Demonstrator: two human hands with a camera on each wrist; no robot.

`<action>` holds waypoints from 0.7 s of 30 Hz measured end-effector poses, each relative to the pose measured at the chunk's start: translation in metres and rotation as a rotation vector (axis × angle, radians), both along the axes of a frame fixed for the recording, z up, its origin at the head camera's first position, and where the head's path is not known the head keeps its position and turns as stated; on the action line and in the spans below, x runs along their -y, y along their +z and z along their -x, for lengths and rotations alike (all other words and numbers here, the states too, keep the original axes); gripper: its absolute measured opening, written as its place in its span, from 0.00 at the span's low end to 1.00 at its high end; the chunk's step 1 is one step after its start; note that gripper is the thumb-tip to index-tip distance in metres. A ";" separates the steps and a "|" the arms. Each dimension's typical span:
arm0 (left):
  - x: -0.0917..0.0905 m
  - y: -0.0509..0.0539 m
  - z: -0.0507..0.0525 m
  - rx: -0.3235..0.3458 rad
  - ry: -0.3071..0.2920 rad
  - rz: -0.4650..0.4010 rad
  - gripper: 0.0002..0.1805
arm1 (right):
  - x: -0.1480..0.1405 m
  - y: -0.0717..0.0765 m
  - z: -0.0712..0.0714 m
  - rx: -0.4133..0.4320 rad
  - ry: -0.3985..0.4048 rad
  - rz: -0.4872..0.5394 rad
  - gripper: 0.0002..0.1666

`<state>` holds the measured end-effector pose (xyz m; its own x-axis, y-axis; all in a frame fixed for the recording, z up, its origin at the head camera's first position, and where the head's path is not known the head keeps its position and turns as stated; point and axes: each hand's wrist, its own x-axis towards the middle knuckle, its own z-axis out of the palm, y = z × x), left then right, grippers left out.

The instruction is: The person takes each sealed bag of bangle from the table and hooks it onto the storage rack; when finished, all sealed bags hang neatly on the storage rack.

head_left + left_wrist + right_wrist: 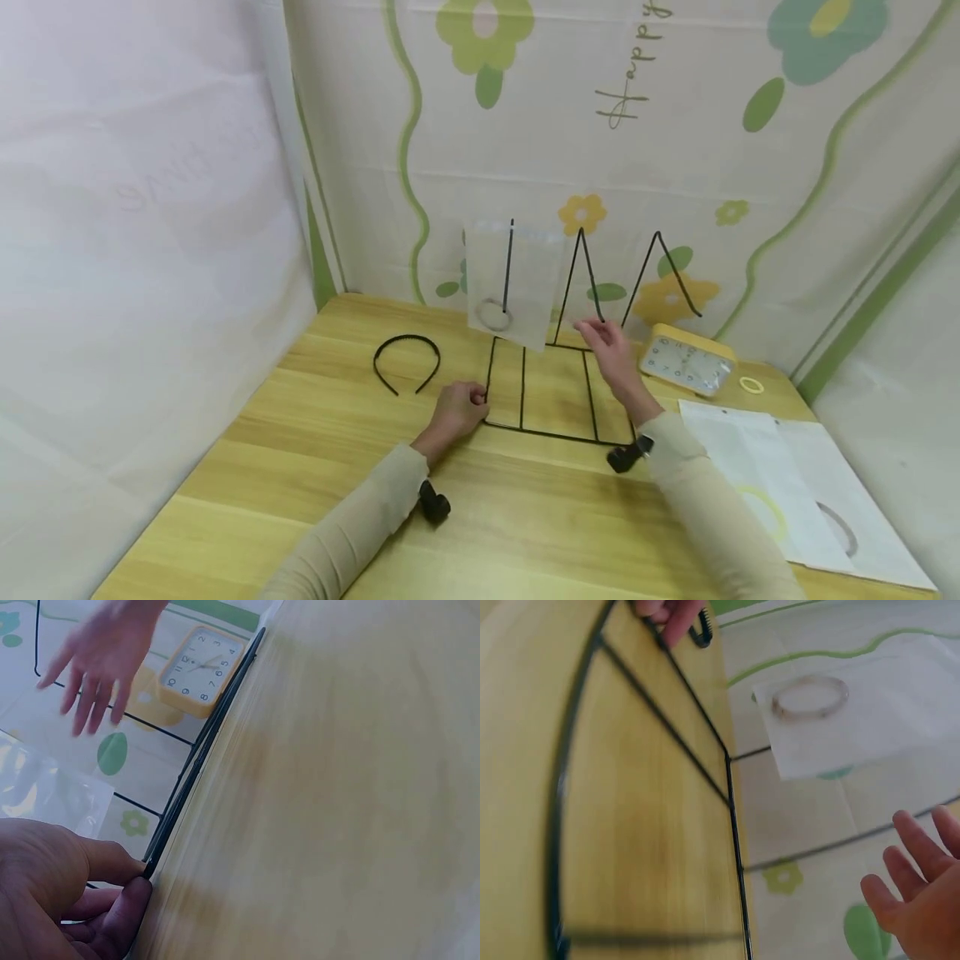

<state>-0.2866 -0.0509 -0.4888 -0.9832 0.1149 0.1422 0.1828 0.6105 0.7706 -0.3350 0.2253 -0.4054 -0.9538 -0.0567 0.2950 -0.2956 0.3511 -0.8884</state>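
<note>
A black wire display rack (558,435) stands on the wooden table, its hooked prongs rising at the back. My left hand (457,410) pinches the rack's left side wire near the front corner between thumb and fingers, as the left wrist view shows closely. On the leftmost prong hangs a clear bag (532,271) with a pale bangle (810,715) inside. My right hand (615,350) hovers by the tip of the middle prong; its fingers are spread and hold nothing in the left wrist view.
A black headband (407,337) lies left of the rack. To the right are a yellow-framed clock (686,364), a small yellow ring (751,385) and white bags (795,458) containing a yellow bangle (780,515) and a brownish one (842,529). A patterned cloth wall (360,167) stands behind.
</note>
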 end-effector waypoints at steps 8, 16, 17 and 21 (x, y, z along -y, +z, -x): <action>0.012 0.003 0.004 -0.020 0.030 0.034 0.16 | -0.092 -0.007 -0.050 0.091 -0.182 -0.342 0.48; 0.017 0.007 0.004 -0.007 0.031 -0.013 0.16 | -0.198 -0.022 -0.087 0.300 -0.398 -0.699 0.61; 0.017 0.007 0.004 -0.008 0.027 -0.012 0.16 | -0.209 -0.024 -0.091 0.325 -0.423 -0.736 0.60; 0.019 0.006 0.004 0.006 0.035 -0.017 0.16 | -0.235 -0.027 -0.100 0.425 -0.474 -0.826 0.59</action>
<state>-0.2907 -0.0700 -0.4831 -0.9874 0.0776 0.1378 0.1565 0.6030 0.7822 -0.2349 0.4603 -0.4323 -0.9470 0.3196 -0.0306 0.3125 0.8953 -0.3175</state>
